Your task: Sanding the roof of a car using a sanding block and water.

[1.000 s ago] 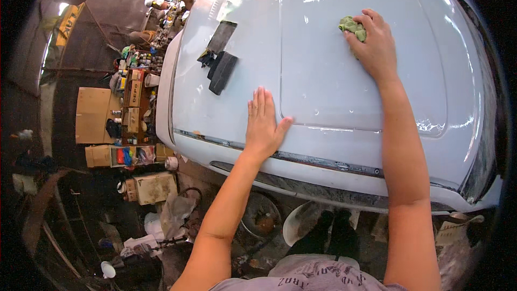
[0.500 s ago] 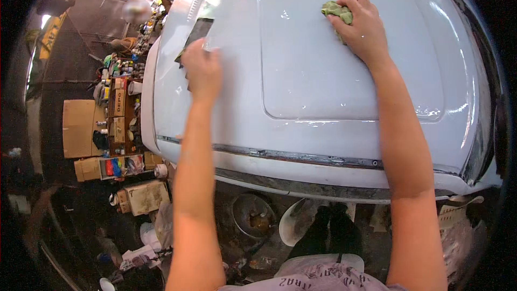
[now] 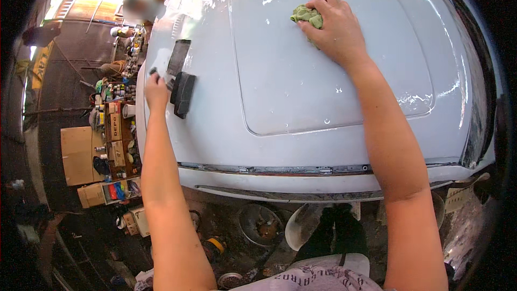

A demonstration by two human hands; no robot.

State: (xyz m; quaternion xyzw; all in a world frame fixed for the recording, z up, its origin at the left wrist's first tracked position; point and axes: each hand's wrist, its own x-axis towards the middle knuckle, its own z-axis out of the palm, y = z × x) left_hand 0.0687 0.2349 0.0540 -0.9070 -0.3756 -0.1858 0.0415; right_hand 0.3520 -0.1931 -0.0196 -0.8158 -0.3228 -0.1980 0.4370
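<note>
Right hand clasps crumpled green cloth. Left hand pinches small dark piece, black block just rightward.

Head view, one: fisheye, worn on my head. Faces down over my forearms onto the pale panel, near.

Block lies on panel, left of cloth

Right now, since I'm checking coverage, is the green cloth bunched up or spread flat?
Bunched up: the green cloth shows as a crumpled wad in the right hand.
</note>
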